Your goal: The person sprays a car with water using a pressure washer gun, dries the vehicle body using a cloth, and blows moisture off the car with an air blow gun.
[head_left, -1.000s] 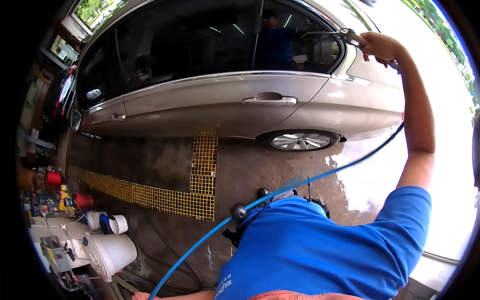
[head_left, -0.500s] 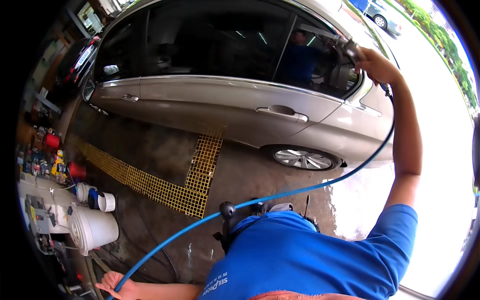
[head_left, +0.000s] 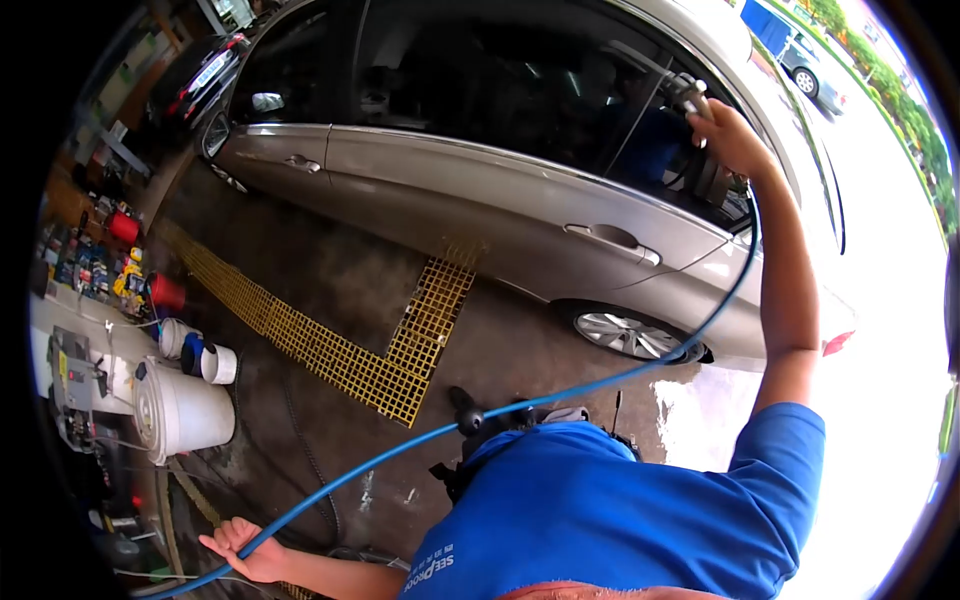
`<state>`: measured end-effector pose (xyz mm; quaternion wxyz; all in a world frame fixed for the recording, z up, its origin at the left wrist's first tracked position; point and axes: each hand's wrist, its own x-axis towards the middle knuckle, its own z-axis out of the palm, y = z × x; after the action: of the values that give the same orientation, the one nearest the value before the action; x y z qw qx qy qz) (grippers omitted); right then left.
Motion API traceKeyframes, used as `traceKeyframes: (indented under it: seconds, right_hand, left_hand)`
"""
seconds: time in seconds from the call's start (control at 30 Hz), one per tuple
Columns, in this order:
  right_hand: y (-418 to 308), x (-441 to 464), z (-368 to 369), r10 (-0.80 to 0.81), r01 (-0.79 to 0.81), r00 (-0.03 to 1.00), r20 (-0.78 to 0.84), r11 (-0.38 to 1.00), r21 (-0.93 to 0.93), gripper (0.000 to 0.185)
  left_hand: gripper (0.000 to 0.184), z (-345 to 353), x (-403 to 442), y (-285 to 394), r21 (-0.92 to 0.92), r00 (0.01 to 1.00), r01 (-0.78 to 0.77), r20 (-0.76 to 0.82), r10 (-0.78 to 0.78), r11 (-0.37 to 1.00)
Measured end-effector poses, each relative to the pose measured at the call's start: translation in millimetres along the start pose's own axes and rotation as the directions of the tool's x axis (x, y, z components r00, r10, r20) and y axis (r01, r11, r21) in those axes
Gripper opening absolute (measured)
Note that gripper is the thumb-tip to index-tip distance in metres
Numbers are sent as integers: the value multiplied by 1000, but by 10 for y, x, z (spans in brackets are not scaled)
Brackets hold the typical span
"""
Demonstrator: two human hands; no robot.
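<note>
A beige car (head_left: 480, 205) with dark side windows (head_left: 480, 75) stands across the upper view. My right hand (head_left: 724, 136), arm raised, is wrapped round a metal spray gun (head_left: 690, 94) in front of the rear side window. From the gun a blue hose (head_left: 610, 378) curves down past the rear wheel (head_left: 628, 335) and across in front of my body. At the lower left my left hand (head_left: 248, 548) is closed round this same hose, low and out to the side.
Yellow floor grating (head_left: 340, 362) runs beside the car. White buckets (head_left: 185, 410), red buckets (head_left: 165, 291) and a grey machine (head_left: 72, 380) stand at the left. A dark car (head_left: 200, 80) is at the upper left, another car (head_left: 812, 72) outside.
My right hand and the spray gun have moved left along the rear window. My left hand has come into view at the lower left, holding the hose. The view has shifted and tilted.
</note>
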<state>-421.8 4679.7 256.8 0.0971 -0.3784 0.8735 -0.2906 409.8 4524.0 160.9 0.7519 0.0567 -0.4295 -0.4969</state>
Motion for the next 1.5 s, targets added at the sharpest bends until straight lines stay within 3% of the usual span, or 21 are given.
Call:
traceKeyframes:
  seconds: [0.07,0.13,0.2,0.27,0.4,0.47,0.6,0.67,0.73,0.8,0.87,0.97,1.0,1.07,1.13,1.2,1.27,1.3,1.37,1.4,1.5]
  right_hand:
    - [-92,48,57,30,-27,998,50,998,-61,28]
    - [-353,-32,136,90,-34,936,339,985,-169,29]
    - [-410,85,201,72,-30,950,305,990,-139,29]
    - [-144,403,307,-78,76,988,-132,997,-22,29]
    - [-749,290,496,-13,41,973,231,992,-118,27]
    - [-644,623,635,-67,62,990,-126,997,-43,28]
    - [-1123,550,846,-17,64,953,302,987,-145,25]
    - [-1014,823,988,-207,208,978,25,975,-73,28]
    - [-786,1269,1176,-419,329,860,-292,892,-311,27]
    - [-1317,979,1220,-165,186,968,188,978,-96,32]
    - [-1463,1049,1354,-107,156,957,269,973,-168,29]
    - [-1517,1285,1616,-221,203,967,-128,969,-143,32]
    - [-1572,1282,1664,-257,273,954,157,957,-97,31]
    - [-1847,967,1665,-88,163,927,365,970,-180,29]
    - [-1572,1140,1790,-186,189,977,103,982,-25,27]
    - [-1244,1088,1858,-267,258,962,-59,958,-123,25]
    - [-1038,640,1794,-340,378,896,285,922,-86,21]
    - [-1231,263,1644,-83,127,920,384,988,-92,18]
    - [-949,-208,1427,122,-153,967,224,980,126,16]
    - [-669,-448,1363,132,-146,989,65,932,332,12]
    - [134,-1320,971,379,-287,918,-116,838,464,14]
  left_hand:
    - [52,-59,33,-6,-39,996,30,-83,-33,999]
    - [52,-112,84,-48,-25,997,22,-74,-24,999]
    - [50,-206,129,-139,-1,1000,7,-3,-7,1000]
    - [51,-267,185,-202,-9,998,15,-68,-16,1000]
    - [52,-313,349,-343,9,995,-9,-96,9,1000]
    - [51,-400,422,-401,-1,998,-9,-62,9,1000]
    - [50,-436,496,-456,-19,997,8,-78,-9,1000]
    - [50,-486,501,-499,13,999,-13,-51,13,1000]
    - [50,-563,476,-499,10,994,11,-109,-10,1000]
    - [51,-606,465,-457,14,988,37,-148,-35,999]
    - [51,-667,482,-497,67,994,15,-111,-7,998]
    - [50,-764,488,-525,30,996,47,-76,-45,998]
    - [50,-759,508,-520,27,994,64,-95,-61,998]
    - [50,-801,552,-537,56,995,66,-75,-62,996]
    - [49,-869,612,-600,73,996,72,-65,-67,995]
    - [49,-912,634,-621,44,995,61,-77,-57,997]
    - [44,-916,708,-652,25,988,100,-118,-96,995]
    - [44,-965,748,-665,15,992,86,-90,-84,996]
    - [46,-1025,816,-710,-56,995,92,-24,-93,994]
    - [46,-1025,841,-736,-68,993,108,-32,-110,992]
    - [49,-1079,908,-772,-25,997,39,-71,-41,999]
